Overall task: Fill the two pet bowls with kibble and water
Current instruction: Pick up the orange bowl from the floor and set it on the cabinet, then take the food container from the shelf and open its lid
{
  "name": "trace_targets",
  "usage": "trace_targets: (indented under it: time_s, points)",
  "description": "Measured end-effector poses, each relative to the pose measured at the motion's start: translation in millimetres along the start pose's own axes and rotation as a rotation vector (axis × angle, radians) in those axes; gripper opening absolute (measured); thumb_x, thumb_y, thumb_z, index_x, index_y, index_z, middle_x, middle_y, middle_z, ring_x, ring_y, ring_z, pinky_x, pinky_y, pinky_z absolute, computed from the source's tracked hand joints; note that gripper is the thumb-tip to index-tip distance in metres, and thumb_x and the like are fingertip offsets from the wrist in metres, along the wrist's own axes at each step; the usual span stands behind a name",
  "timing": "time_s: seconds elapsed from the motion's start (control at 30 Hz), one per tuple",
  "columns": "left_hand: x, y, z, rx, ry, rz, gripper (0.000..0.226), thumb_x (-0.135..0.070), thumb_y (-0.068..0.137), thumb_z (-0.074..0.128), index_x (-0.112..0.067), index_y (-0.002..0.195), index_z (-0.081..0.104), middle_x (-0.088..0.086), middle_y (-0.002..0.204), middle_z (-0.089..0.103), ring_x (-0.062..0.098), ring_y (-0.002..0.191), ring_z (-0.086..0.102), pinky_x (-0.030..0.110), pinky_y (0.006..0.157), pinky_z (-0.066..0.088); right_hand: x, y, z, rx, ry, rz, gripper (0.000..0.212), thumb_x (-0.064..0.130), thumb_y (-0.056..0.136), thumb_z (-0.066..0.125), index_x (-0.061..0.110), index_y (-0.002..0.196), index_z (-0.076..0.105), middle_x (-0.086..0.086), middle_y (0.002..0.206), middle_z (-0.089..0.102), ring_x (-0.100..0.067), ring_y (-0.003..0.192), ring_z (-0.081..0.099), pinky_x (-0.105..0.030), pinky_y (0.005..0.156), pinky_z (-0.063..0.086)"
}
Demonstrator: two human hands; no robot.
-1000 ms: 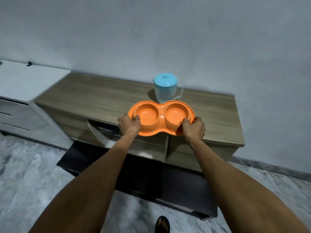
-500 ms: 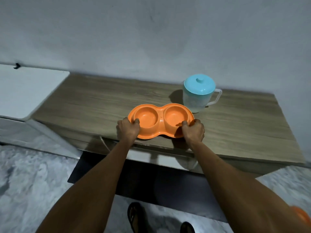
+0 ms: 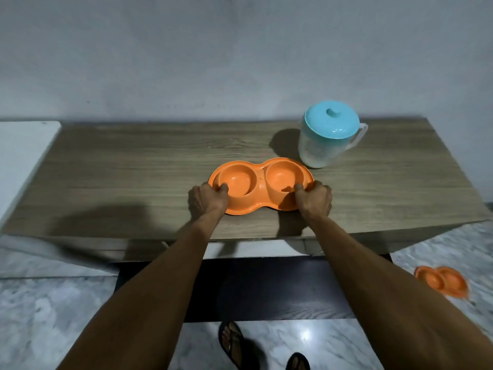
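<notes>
Orange double bowl (image 3: pixel 260 185) sits flat on the wooden cabinet (image 3: pixel 133 166), near its front edge, a bit right of centre. Both cups look empty, no kibble or water visible. L hand (image 3: pixel 208 200) grips the bowl's left end, thumb hooked over the rim into the left cup, fingers curled under/around the edge. R hand (image 3: pixel 313 200) does the same at the right end, thumb over the rim of the right cup, rest of fingers wrapped round the outer edge. Jug (image 3: pixel 326 137) w/ a blue lid stands upright just behind the bowl's right end, handle pointing away to the right; very close to the bowl, can't tell if touching. Jug body is cloudy, contents unclear. A second orange bowl (image 3: pixel 441 284) lies on the marble floor (image 3: pixel 53 311), well right of and below the bowl, blurred. Two sandalled feet (image 3: pixel 240 345) show on the floor in front of the cabinet.
</notes>
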State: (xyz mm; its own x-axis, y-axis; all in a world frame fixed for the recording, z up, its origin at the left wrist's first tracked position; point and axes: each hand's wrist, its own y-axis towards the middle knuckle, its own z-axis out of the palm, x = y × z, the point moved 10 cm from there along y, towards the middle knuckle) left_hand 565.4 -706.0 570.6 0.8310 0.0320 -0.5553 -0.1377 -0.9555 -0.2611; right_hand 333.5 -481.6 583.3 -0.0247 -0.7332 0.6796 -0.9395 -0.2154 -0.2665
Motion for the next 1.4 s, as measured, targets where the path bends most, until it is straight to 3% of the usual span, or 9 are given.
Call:
trace_targets:
  time_s: [0.23, 0.47, 0.6, 0.7, 0.77, 1.07, 1.17, 1.3, 1.4]
  points:
    - [5, -15, -11, 0.001, -0.026, 0.037, 0.065, -0.063, 0.086, 0.049, -0.006, 0.116, 0.063, 0.018, 0.125, 0.058, 0.038, 0.118, 0.053, 0.048, 0.095, 0.047, -14, -16, -4, 0.014, 0.013, 0.006, 0.056, 0.042, 0.096, 0.053, 0.002, 0.135, 0.051, -0.020, 0.141, 0.042, -0.041, 0.122, 0.051, -0.047, 0.100, 0.042]
    - [31, -84, -48, -0.066, -0.256, 0.013, 0.051, -0.037, 0.099, 0.046, -0.004, 0.138, 0.048, 0.015, 0.145, 0.040, 0.032, 0.129, 0.044, 0.036, 0.099, 0.037, -35, -74, -25, -0.022, 0.069, -0.067, 0.050, 0.036, 0.097, 0.050, 0.001, 0.133, 0.050, -0.019, 0.142, 0.038, -0.042, 0.115, 0.055, -0.044, 0.095, 0.043]
    - [75, -115, -67, -0.136, -0.276, 0.000, 0.042, -0.033, 0.098, 0.046, -0.006, 0.129, 0.055, 0.015, 0.138, 0.046, 0.033, 0.122, 0.050, 0.035, 0.095, 0.039, -49, -113, -25, -0.020, 0.061, -0.104, 0.046, 0.035, 0.097, 0.048, 0.004, 0.132, 0.052, -0.016, 0.142, 0.038, -0.040, 0.111, 0.057, -0.038, 0.084, 0.040]
    - [114, -130, -77, -0.177, -0.290, -0.019, 0.035, -0.028, 0.098, 0.048, -0.001, 0.116, 0.061, 0.018, 0.128, 0.052, 0.032, 0.115, 0.053, 0.030, 0.088, 0.037, -64, -138, -15, 0.009, 0.080, -0.117, 0.042, 0.031, 0.097, 0.049, 0.004, 0.128, 0.055, -0.016, 0.140, 0.041, -0.040, 0.113, 0.056, -0.041, 0.092, 0.042]
    - [141, -134, -77, -0.174, -0.286, -0.038, 0.034, -0.027, 0.098, 0.048, 0.000, 0.113, 0.063, 0.019, 0.124, 0.056, 0.033, 0.114, 0.054, 0.035, 0.092, 0.041, -74, -152, -3, 0.040, 0.087, -0.127, 0.040, 0.030, 0.097, 0.050, 0.002, 0.126, 0.055, -0.017, 0.137, 0.043, -0.039, 0.116, 0.053, -0.041, 0.097, 0.041]
    - [214, -74, -1, -0.021, -0.339, -0.054, 0.036, -0.033, 0.096, 0.049, -0.003, 0.108, 0.067, 0.018, 0.113, 0.065, 0.033, 0.105, 0.061, 0.036, 0.087, 0.047, -97, -150, 121, 0.179, 0.076, -0.218, 0.026, 0.028, 0.098, 0.050, 0.006, 0.108, 0.060, -0.016, 0.121, 0.057, -0.035, 0.114, 0.055, -0.044, 0.096, 0.043]
    - [222, -41, 27, -0.012, -0.372, -0.020, 0.039, -0.034, 0.098, 0.048, -0.004, 0.118, 0.062, 0.019, 0.118, 0.064, 0.035, 0.113, 0.059, 0.034, 0.088, 0.044, -102, -130, 174, 0.201, 0.109, -0.253, 0.019, 0.028, 0.099, 0.050, 0.011, 0.099, 0.059, -0.015, 0.111, 0.063, -0.031, 0.105, 0.058, -0.031, 0.084, 0.039]
    - [234, 0, 68, 0.012, -0.475, -0.048, 0.048, -0.039, 0.101, 0.043, -0.006, 0.135, 0.050, 0.017, 0.137, 0.053, 0.033, 0.130, 0.046, 0.035, 0.103, 0.038, -99, -108, 234, 0.217, 0.194, -0.292, 0.027, 0.025, 0.100, 0.049, 0.004, 0.109, 0.063, -0.012, 0.101, 0.063, -0.024, 0.093, 0.055, -0.026, 0.079, 0.036]
    - [234, 20, 92, 0.005, -0.528, -0.040, 0.047, -0.035, 0.103, 0.040, -0.002, 0.135, 0.049, 0.018, 0.136, 0.054, 0.033, 0.126, 0.050, 0.032, 0.096, 0.039, -95, -91, 274, 0.256, 0.240, -0.285, 0.030, 0.024, 0.099, 0.048, 0.003, 0.116, 0.062, -0.015, 0.109, 0.065, -0.026, 0.095, 0.059, -0.027, 0.077, 0.038]
